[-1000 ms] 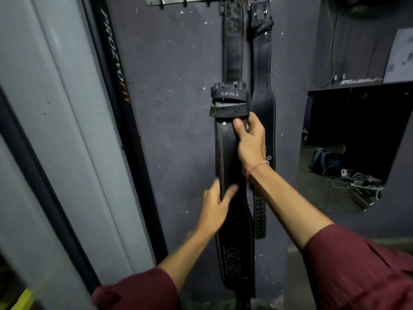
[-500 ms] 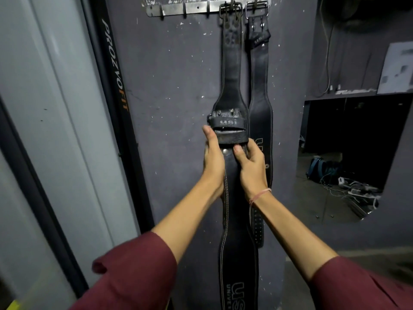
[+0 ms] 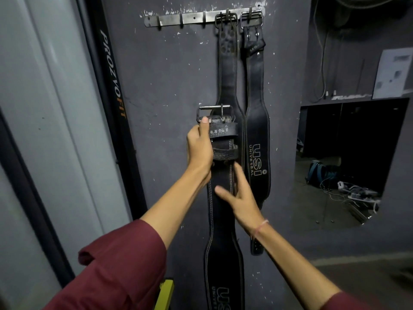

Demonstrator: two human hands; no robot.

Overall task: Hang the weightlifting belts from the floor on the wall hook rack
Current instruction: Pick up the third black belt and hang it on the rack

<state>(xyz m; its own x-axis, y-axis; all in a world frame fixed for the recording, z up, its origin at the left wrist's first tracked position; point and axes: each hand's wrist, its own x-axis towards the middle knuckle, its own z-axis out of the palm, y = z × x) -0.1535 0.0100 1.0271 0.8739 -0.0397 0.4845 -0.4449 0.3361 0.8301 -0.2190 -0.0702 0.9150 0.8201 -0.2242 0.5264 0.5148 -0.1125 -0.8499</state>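
Observation:
A black leather belt (image 3: 221, 220) with white stitching hangs down in front of the dark wall. My left hand (image 3: 200, 148) grips its top end just under the metal buckle (image 3: 213, 113), thumb against the buckle frame. My right hand (image 3: 240, 198) rests lower on the strap with spread fingers. Two more black belts hang by their buckles from the metal hook rack (image 3: 178, 19): a worn one (image 3: 226, 70) directly behind the held belt and a USI-printed one (image 3: 257, 130) to its right. Several hooks at the rack's left are bare.
A black PROZVOFIT-lettered post (image 3: 111, 74) stands left of the wall, beside grey panels. On the right an opening shows a floor with a blue bag (image 3: 317, 173) and cables. Something yellow (image 3: 165, 294) sits low by my left sleeve.
My left hand climbed from the lower strap to the buckle end and now holds it. The buckle has flipped up into view. My right hand slid down the strap and opened.

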